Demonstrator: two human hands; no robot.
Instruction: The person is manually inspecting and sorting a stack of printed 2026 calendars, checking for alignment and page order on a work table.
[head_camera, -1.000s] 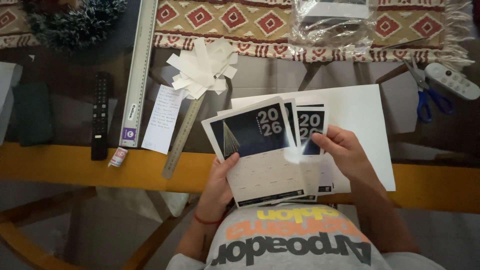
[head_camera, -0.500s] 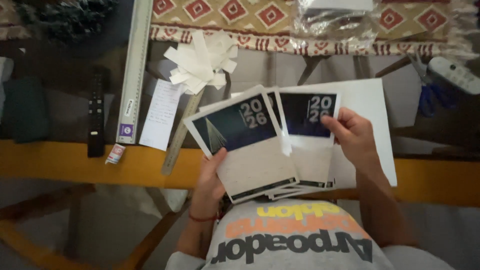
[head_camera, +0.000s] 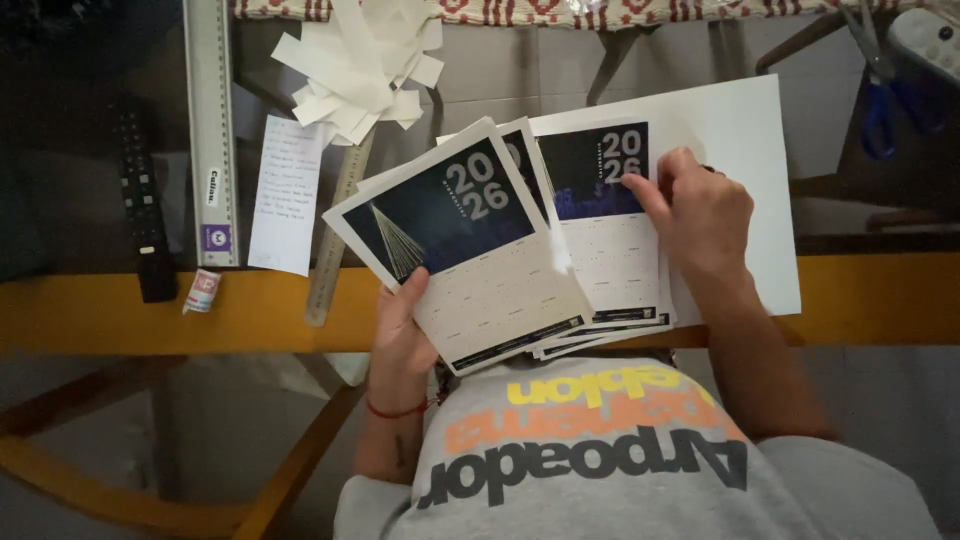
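Calendar sheets (head_camera: 470, 250) now lower, over glass tabletop (head_camera: 560, 85)

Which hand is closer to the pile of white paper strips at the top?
The left hand. It holds the front calendar sheet just below and right of the white paper strips. The right hand sits farther off to the right, on another calendar sheet.

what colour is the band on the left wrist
Red, a thin cord band on the left wrist; the head view shows it.
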